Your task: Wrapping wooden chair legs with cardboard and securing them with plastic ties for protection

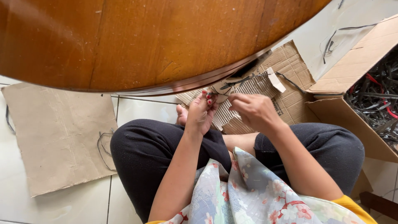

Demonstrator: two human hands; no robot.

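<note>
I sit cross-legged on the floor in black trousers. My left hand (202, 111) is raised in front of my knees, its fingers pinched together on a thin dark wire (238, 81) that runs up and to the right over corrugated cardboard (248, 89). My right hand (253, 110) is beside it, fingers curled, pinching the same wire or something small near it; what it holds is hidden by the fingers. Both hands are just below the rim of a round wooden table (137, 41).
An open cardboard box (352, 112) full of dark and red wires (379, 97) stands at the right. A flat cardboard sheet (54, 132) with a loose wire loop (103, 147) lies on the tiled floor at the left. More wire lies at the top right.
</note>
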